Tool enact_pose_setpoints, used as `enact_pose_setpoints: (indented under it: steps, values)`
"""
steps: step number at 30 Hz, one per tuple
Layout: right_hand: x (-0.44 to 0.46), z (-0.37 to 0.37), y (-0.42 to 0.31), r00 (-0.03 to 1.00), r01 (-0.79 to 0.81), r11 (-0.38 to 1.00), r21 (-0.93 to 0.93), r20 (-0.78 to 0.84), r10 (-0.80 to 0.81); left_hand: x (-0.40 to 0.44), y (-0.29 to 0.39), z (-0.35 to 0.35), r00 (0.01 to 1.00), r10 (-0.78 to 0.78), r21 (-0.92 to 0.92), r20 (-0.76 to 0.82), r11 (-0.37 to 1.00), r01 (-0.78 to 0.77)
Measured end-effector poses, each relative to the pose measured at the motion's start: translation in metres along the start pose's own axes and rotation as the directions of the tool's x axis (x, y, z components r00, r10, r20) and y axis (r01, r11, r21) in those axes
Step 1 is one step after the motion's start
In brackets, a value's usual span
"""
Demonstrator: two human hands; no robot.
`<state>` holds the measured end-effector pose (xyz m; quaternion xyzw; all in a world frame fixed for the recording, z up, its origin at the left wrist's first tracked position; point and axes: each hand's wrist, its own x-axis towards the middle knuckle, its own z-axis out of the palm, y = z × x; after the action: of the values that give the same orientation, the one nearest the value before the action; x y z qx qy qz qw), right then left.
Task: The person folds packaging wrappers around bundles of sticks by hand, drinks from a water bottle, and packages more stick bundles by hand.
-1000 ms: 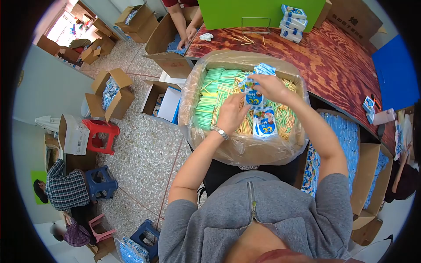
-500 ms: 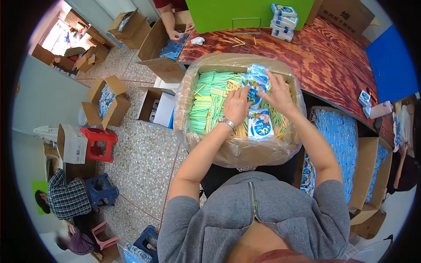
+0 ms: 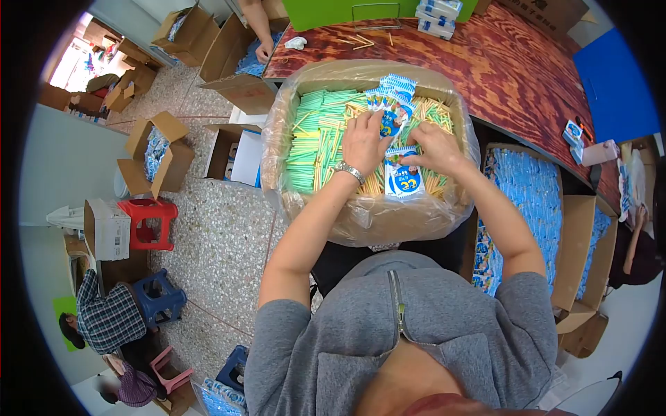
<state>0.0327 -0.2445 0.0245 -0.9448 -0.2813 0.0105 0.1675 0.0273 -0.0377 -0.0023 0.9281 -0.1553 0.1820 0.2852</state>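
Observation:
Several blue-and-white printed packets lie in a row on green and yellow thin sticks (image 3: 310, 149) in a plastic-lined carton (image 3: 361, 220). My left hand (image 3: 363, 144) rests with fingers stretched out along the left side of the middle packet (image 3: 395, 118). On the right, my right hand (image 3: 437, 149) has its fingers bent but apart from the thumb. Its thumb touches the top of the nearest packet (image 3: 405, 179); the fingertips are close to the middle packet. More packets (image 3: 398, 84) overlap at the far end of the row.
Behind the carton is a red wood-grain table (image 3: 513, 90) with loose sticks (image 3: 362, 43) and stacked packs (image 3: 437, 17). A co-worker's hand (image 3: 264, 50) is by an open box at the back left. A large box of blue packets (image 3: 527, 208) stands to my right.
My right hand has come down from the far packets to the nearest one. My left hand stays beside the middle packet. The whole view has shifted slightly.

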Motion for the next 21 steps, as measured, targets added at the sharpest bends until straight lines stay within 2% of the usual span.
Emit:
enact_pose_setpoints:
  steps: [3, 6, 9, 12, 15, 16, 19, 20, 21]
  values:
    - [0.002, -0.001, 0.002, 0.993, -0.047, 0.993, 0.107, 0.116, 0.034, -0.003, -0.001, -0.002, 1.0, -0.012, 0.014, -0.004, 1.0, 0.013]
    - [-0.004, -0.002, 0.003, 0.99, 0.118, 0.993, 0.008, -0.077, -0.117, -0.009, 0.0, -0.01, 0.99, 0.031, -0.064, -0.139, 0.997, -0.04]
    - [-0.006, -0.014, 0.002, 0.947, 0.254, 0.966, 0.047, -0.218, -0.238, -0.021, 0.006, -0.026, 0.989, 0.021, -0.192, -0.145, 0.98, -0.049]
    - [0.002, -0.034, -0.008, 0.924, 0.297, 0.949, 0.11, -0.282, -0.257, -0.034, 0.017, -0.037, 0.995, -0.026, -0.315, -0.093, 0.949, -0.004]
    - [0.014, -0.05, -0.026, 0.935, 0.28, 0.939, 0.201, -0.279, -0.22, -0.042, 0.018, -0.039, 0.978, -0.193, -0.463, 0.078, 0.862, 0.207]
    - [0.019, -0.052, -0.03, 0.936, 0.299, 0.922, 0.246, -0.264, -0.232, -0.042, 0.018, -0.044, 0.975, -0.203, -0.45, 0.091, 0.865, 0.222]
    - [0.031, -0.036, -0.022, 0.953, 0.286, 0.916, 0.283, -0.184, -0.241, -0.04, 0.012, -0.042, 0.982, -0.191, -0.432, -0.014, 0.886, 0.166]
    - [0.031, -0.03, -0.019, 0.961, 0.268, 0.951, 0.153, -0.106, -0.254, -0.039, 0.009, -0.042, 0.984, -0.18, -0.422, 0.004, 0.892, 0.165]
    - [0.03, -0.029, -0.023, 0.946, 0.301, 0.95, 0.076, -0.15, -0.288, -0.039, 0.007, -0.041, 0.987, -0.163, -0.381, 0.009, 0.912, 0.154]
